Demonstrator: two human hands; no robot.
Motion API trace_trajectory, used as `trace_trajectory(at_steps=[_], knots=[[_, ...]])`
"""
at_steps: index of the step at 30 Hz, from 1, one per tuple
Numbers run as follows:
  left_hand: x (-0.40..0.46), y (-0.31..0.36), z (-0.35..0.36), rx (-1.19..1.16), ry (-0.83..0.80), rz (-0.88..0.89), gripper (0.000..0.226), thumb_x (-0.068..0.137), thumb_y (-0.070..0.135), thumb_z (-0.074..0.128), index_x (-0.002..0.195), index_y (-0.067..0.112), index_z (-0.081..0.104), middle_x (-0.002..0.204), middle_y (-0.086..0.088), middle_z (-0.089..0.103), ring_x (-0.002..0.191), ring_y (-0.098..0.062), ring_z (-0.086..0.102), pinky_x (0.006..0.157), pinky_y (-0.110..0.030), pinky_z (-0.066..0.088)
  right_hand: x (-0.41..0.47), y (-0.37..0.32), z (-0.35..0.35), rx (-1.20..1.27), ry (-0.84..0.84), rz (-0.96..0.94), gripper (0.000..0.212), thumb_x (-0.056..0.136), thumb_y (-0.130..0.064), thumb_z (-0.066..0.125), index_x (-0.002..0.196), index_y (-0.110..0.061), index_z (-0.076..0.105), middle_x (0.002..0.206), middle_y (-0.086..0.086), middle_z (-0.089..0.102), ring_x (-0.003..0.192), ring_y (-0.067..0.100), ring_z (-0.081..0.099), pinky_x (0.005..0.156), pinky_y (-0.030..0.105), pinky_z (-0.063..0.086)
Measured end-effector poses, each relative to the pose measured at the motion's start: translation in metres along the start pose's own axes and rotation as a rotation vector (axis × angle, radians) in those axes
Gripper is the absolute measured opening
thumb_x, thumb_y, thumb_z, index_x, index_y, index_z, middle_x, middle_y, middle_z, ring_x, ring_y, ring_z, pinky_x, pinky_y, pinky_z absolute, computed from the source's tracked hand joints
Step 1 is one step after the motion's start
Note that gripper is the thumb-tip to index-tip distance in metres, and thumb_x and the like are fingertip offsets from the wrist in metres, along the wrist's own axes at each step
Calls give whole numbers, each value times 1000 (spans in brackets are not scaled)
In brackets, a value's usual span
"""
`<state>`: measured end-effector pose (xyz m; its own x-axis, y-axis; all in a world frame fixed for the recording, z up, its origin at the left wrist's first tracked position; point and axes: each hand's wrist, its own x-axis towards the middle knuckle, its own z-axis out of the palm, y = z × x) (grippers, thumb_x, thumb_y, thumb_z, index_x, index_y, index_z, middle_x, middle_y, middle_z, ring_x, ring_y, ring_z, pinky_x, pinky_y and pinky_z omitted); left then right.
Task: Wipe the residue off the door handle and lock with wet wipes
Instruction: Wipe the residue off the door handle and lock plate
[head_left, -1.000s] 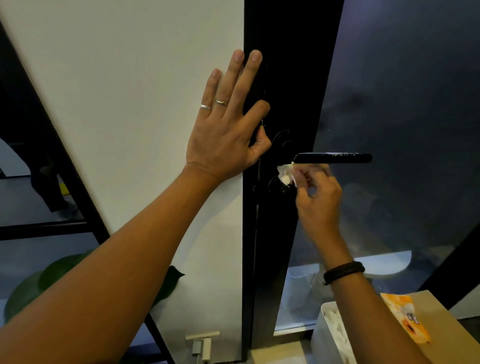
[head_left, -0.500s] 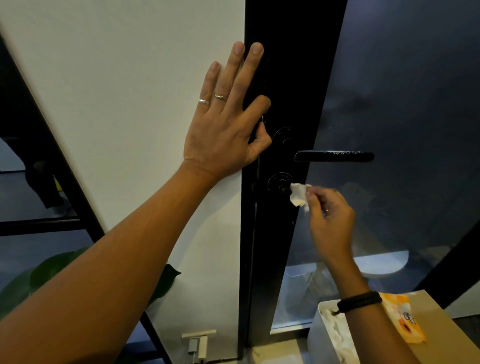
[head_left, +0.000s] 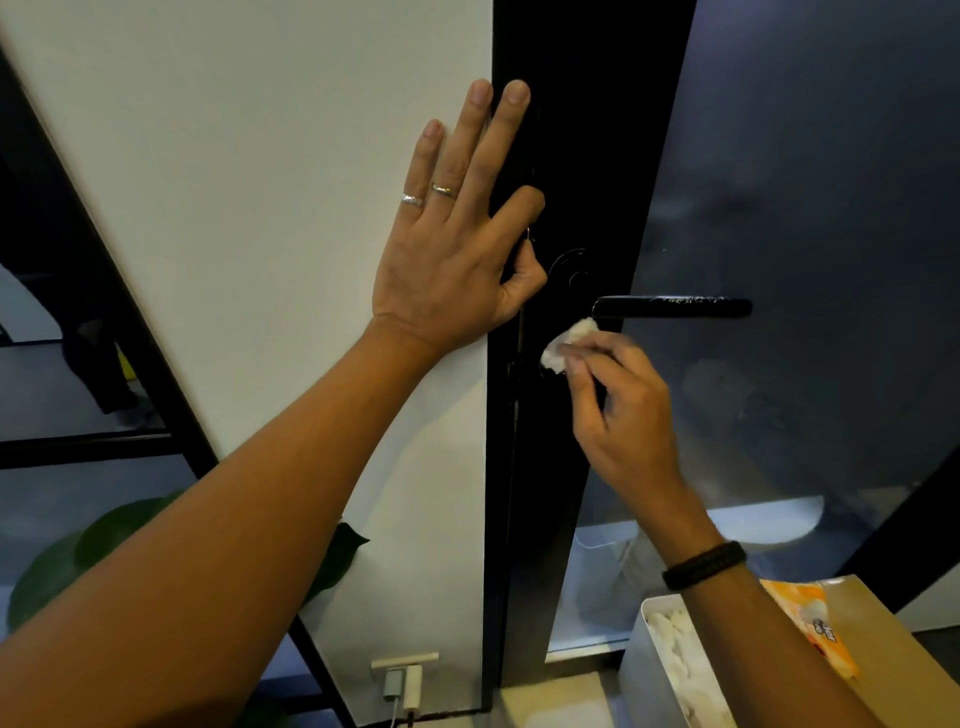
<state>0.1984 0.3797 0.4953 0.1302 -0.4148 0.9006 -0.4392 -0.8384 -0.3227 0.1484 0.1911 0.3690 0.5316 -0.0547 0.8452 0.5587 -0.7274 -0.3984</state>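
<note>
A black lever door handle (head_left: 675, 307) juts right from the black door frame (head_left: 571, 130), with its round rose (head_left: 570, 270) above and left of the lever's base. My right hand (head_left: 618, 410) pinches a crumpled white wet wipe (head_left: 566, 345) and presses it against the frame just below the handle's base, covering the round lock there. My left hand (head_left: 457, 249) lies flat with straight fingers across the white wall and the frame's edge, its thumb tucked at the edge beside the rose.
A white bin (head_left: 670, 670) with used white wipes stands at the bottom right beside an orange wipe packet (head_left: 815, 629) on a cardboard box (head_left: 893, 654). Dark frosted glass (head_left: 831, 208) fills the door. A wall socket with plugs (head_left: 405, 680) and green leaves (head_left: 78, 561) sit low on the left.
My right hand dropped off the lock with the wipe half a second ago, then rose back up and left, pressing it onto the lock again. My left hand stayed put.
</note>
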Motion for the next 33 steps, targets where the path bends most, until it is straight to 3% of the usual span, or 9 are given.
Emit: trace_trajectory(at_steps=[5, 8, 11, 14, 17, 19, 23, 28, 33], knots=[[0, -1, 0, 5, 9, -2, 26, 98, 34, 52, 111, 21, 71, 165, -26, 39, 155, -49, 33, 128, -62, 26, -29, 20, -3, 107, 67, 114, 22, 98, 0, 67, 119, 1, 73, 116, 9, 69, 110, 15, 67, 97, 35, 58], [0, -1, 0, 5, 10, -4, 26, 99, 34, 53, 111, 21, 71, 165, -26, 39, 155, -49, 33, 128, -62, 26, -24, 15, -1, 103, 54, 83, 27, 96, 6, 68, 123, 2, 72, 119, 10, 64, 113, 13, 64, 100, 28, 56], [0, -1, 0, -4, 12, -5, 27, 99, 36, 53, 112, 22, 72, 164, -26, 40, 154, -49, 33, 129, -61, 25, 1, 18, -3, 65, -20, -54, 29, 96, 12, 63, 120, 1, 75, 121, 14, 63, 114, 24, 65, 101, 30, 55], [0, -1, 1, -3, 15, -7, 26, 98, 35, 54, 112, 22, 72, 164, -26, 40, 154, -49, 33, 129, -60, 24, 25, 27, -11, -80, -173, -245, 30, 93, 15, 66, 111, -4, 80, 119, 14, 66, 107, 31, 68, 92, 35, 59], [-1, -1, 1, 9, 14, -10, 25, 97, 34, 56, 111, 22, 73, 164, -25, 40, 154, -49, 34, 129, -59, 22, 40, 32, -24, -246, -356, -360, 35, 92, 11, 64, 114, -12, 79, 118, 9, 66, 103, 29, 66, 79, 37, 60], [0, -1, 0, 4, 17, -9, 25, 97, 35, 55, 111, 22, 72, 164, -26, 41, 154, -49, 34, 129, -60, 22, 41, 32, -26, -232, -332, -362, 34, 93, 10, 62, 114, -10, 79, 115, 10, 66, 101, 27, 65, 84, 31, 57], [0, -1, -2, 12, 7, -12, 26, 98, 35, 53, 112, 22, 71, 165, -25, 38, 155, -48, 32, 130, -60, 22, 9, 22, -14, 14, -43, -58, 25, 93, 9, 68, 112, -3, 80, 110, 10, 70, 101, 16, 69, 95, 20, 53], [0, -1, -4, 21, -9, 3, 26, 97, 34, 54, 112, 22, 71, 166, -24, 37, 156, -48, 31, 130, -59, 21, -37, -14, 25, 363, 221, 554, 21, 89, -5, 80, 98, -23, 81, 90, -1, 78, 84, 14, 77, 79, 25, 61], [-1, -2, -3, 12, 2, 8, 25, 97, 33, 53, 110, 21, 71, 165, -24, 39, 155, -47, 32, 129, -59, 23, -19, -54, 69, 765, 589, 958, 9, 86, -13, 86, 92, -7, 83, 82, 4, 81, 80, 16, 77, 72, 29, 61]])
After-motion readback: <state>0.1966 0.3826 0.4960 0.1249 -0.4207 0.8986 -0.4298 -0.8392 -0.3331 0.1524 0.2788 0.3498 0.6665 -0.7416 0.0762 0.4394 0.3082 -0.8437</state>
